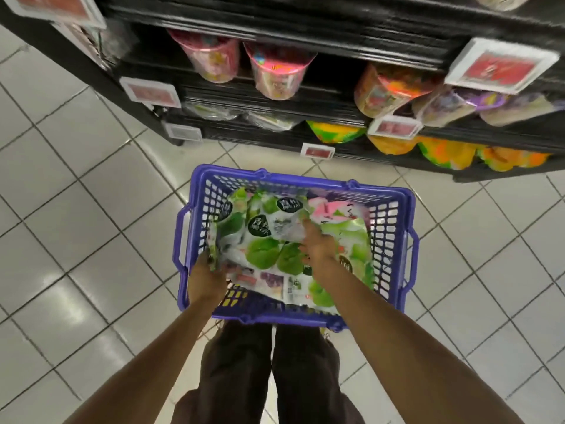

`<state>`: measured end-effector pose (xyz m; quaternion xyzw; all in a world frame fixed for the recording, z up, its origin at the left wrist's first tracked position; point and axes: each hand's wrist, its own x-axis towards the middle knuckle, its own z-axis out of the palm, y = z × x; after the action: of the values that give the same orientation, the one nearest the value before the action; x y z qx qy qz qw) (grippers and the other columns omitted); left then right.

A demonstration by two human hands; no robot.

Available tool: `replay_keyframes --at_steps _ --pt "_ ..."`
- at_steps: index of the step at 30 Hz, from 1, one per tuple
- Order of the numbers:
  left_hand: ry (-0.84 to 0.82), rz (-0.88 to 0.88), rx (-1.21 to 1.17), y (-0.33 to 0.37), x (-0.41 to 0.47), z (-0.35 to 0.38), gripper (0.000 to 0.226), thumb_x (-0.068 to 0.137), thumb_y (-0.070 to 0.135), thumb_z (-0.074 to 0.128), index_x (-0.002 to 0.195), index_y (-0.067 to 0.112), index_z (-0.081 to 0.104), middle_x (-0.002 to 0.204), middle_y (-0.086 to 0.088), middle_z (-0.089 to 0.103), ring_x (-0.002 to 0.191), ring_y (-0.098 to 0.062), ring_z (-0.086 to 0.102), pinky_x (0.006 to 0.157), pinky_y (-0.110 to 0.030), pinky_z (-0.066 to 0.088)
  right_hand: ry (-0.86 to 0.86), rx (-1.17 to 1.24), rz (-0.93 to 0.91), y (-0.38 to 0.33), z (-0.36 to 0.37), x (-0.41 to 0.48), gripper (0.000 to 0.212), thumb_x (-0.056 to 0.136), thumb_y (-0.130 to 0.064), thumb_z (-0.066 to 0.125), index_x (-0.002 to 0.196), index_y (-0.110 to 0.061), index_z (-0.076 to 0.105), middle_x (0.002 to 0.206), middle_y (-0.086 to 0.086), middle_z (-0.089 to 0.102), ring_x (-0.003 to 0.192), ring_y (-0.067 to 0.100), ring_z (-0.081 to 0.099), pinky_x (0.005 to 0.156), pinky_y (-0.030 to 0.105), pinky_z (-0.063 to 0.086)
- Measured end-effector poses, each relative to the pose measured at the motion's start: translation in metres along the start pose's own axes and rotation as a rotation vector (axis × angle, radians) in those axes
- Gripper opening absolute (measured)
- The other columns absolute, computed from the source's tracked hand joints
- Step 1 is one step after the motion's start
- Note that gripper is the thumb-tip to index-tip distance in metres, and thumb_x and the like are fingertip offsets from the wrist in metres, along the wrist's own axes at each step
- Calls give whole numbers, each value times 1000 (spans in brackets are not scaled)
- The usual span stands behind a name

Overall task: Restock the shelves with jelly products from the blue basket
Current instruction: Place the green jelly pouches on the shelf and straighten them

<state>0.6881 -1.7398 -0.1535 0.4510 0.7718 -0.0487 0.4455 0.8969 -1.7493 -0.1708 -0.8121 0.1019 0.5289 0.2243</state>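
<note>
A blue basket (394,228) stands on the tiled floor in front of my feet. Several green-and-white jelly bags (266,252) fill it, with a pink one (331,211) at the far right. My left hand (208,278) grips the near left edge of the top green bag. Resting on the middle of the same pile is my right hand (318,246), its fingers curled into the bags. The black shelves (305,96) rise just beyond the basket.
Jelly tubs with pink lids (275,71) and orange and purple ones (391,90) lie on the upper shelves. Yellow-green bags (446,154) fill the bottom shelf at right. Red price tags (318,151) stick out from the shelf edges. Grey floor tiles spread to the left and right.
</note>
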Motion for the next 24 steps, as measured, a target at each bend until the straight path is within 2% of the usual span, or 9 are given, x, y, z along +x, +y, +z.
replay_keyframes --at_steps 3,6,9,12,16,18,20,22,24 --pt "102 -11 91 -3 -2 3 29 100 25 45 118 9 62 107 -23 69 98 -43 63 80 -46 51 15 89 81 -3 15 21 61 86 -53 66 120 -3 63 107 11 64 96 25 61 95 39 53" --pt "192 20 124 5 -18 -3 32 101 27 40 119 15 63 111 -18 67 101 -42 62 81 -46 49 -20 107 87 1 9 25 41 90 -38 67 116 -6 66 96 9 66 70 20 57 70 34 52" --pt "258 149 196 21 -37 -10 33 96 29 43 122 23 62 119 -8 62 99 -35 64 75 -40 47 89 161 87 7 -9 19 31 86 -27 74 103 -3 66 76 5 65 55 16 55 56 30 52" --pt "262 330 170 42 -44 -10 30 95 26 50 120 20 65 112 -7 66 92 -30 66 69 -35 51 -35 246 102 21 -27 2 25 88 -11 71 108 2 62 92 10 65 51 14 65 46 21 54" --pt "49 467 1 70 -40 11 7 91 17 64 84 16 67 73 5 71 67 -10 68 64 -31 56 -7 328 242 51 -47 -18 18 79 -4 79 86 -1 63 95 19 69 78 30 70 70 35 59" --pt "-52 431 -18 75 -33 25 5 89 16 67 84 18 68 69 5 70 62 -6 65 68 -31 55 -24 362 297 66 -56 -25 19 78 -2 79 79 0 61 87 20 66 74 31 66 73 39 59" --pt "-173 376 121 75 -25 37 20 90 27 67 103 14 72 88 -4 74 81 -18 69 77 -32 54 -3 359 316 80 -64 -28 21 76 0 80 80 2 60 76 19 66 58 26 66 56 34 60" --pt "-204 372 406 69 -14 43 29 94 32 61 120 22 68 116 -6 66 105 -25 63 85 -35 52 37 281 259 85 -69 -27 38 72 0 83 101 2 58 78 21 68 48 23 66 42 29 55" --pt "-118 494 693 65 -6 44 28 94 20 59 117 32 69 126 -3 54 117 -24 50 93 -34 44 67 -17 124 81 -72 -18 62 70 -7 86 120 -13 49 101 21 70 70 27 70 58 34 57"
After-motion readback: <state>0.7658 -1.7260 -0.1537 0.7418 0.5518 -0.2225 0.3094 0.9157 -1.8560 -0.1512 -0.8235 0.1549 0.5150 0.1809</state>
